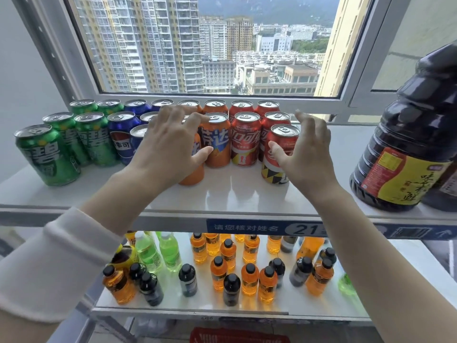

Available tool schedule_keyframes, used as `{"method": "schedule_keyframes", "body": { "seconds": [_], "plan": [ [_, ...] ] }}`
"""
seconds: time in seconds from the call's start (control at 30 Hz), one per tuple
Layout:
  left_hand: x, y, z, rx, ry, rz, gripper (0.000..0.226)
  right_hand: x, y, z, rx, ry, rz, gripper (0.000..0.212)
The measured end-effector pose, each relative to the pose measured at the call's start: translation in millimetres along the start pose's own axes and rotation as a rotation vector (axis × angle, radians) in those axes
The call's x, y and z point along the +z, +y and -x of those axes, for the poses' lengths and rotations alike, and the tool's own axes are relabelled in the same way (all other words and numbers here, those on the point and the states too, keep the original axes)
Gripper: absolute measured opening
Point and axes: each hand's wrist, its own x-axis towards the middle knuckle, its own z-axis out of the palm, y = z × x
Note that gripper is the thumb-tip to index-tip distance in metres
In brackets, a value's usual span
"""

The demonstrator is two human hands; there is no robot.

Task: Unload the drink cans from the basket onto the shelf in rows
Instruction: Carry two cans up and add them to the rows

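Observation:
Drink cans stand in rows on the white top shelf (222,194): green cans (47,154) at the left, then blue cans (121,137), orange cans (217,142) and red cans (246,142). My left hand (168,147) hovers with spread fingers over a front orange can (194,175), hiding most of it. The thumb lies by the orange can behind. My right hand (306,157) is spread beside the front red can (279,157), with its thumb across the can's face. Neither hand grips anything. A red basket (237,336) shows at the bottom edge.
A large dark bottle (405,149) with a yellow and red label stands at the shelf's right end. The window frame (222,99) runs right behind the back row of cans. The lower shelf (210,303) holds several small orange, green and dark bottles.

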Motion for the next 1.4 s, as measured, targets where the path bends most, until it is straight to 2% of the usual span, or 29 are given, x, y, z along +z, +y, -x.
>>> {"method": "schedule_keyframes", "body": {
  "seconds": [0.2,0.57,0.9,1.2,1.4],
  "plan": [
    [-21.2,0.6,38.7,0.074,0.086,0.045,0.053,0.1,-42.1,42.2,-0.063,0.056,0.081,0.065],
    [-52.0,-63.3,135.9,0.136,0.066,0.128,0.049,23.0,-147.6,157.8,-0.082,0.068,0.072,0.058],
    [-62.6,-77.1,224.6,0.081,0.060,0.200,0.045,20.5,-176.4,248.2,-0.097,0.026,0.140,0.057],
    [-61.5,-79.5,316.1,0.060,-0.087,0.190,0.044,16.2,-172.4,351.6,-0.073,-0.106,0.160,0.058],
    [-74.3,-103.6,353.6,0.048,-0.116,0.183,0.044,28.5,-206.2,380.6,-0.032,-0.128,0.134,0.053]
  ]
}}
